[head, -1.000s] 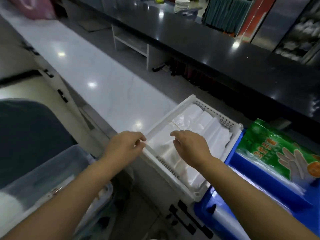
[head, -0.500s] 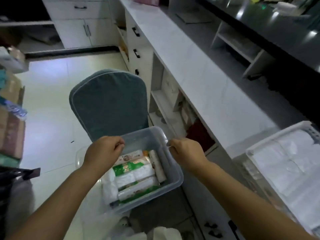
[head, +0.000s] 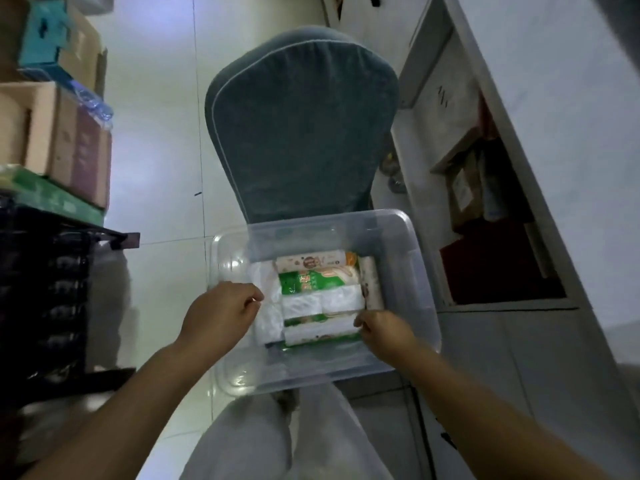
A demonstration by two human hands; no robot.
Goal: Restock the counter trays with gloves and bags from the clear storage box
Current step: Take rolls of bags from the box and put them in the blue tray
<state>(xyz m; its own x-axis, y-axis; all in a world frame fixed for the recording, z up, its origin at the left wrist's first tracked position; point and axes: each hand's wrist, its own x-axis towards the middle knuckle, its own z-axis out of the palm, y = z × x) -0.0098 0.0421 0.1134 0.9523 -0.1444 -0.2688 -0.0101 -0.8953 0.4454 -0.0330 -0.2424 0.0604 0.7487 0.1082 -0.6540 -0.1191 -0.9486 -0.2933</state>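
Observation:
The clear storage box (head: 412, 271) rests on the seat of a chair in front of me. Inside lie a green printed glove pack (head: 304, 282), white bag packs (head: 322, 303) and a white bundle (head: 268, 320) at the left. My left hand (head: 221, 317) hangs over the box's left side with curled fingers touching that bundle, nothing visibly in its grip. My right hand (head: 382, 332) is inside the box on the right, curled fingertips at the end of a white bag pack (head: 318, 332). Whether it grips the pack is hidden. The counter trays are out of view.
A blue-grey padded chair back (head: 301, 126) rises behind the box. The white counter's side with open shelves (head: 485, 209) runs along the right. Stacked cardboard boxes (head: 59, 133) and a dark rack (head: 45, 289) stand at the left. My legs (head: 284, 434) are below the box.
My view swung from the white counter tray down to the storage box. Both hands left the tray and dropped into the box, onto the packs.

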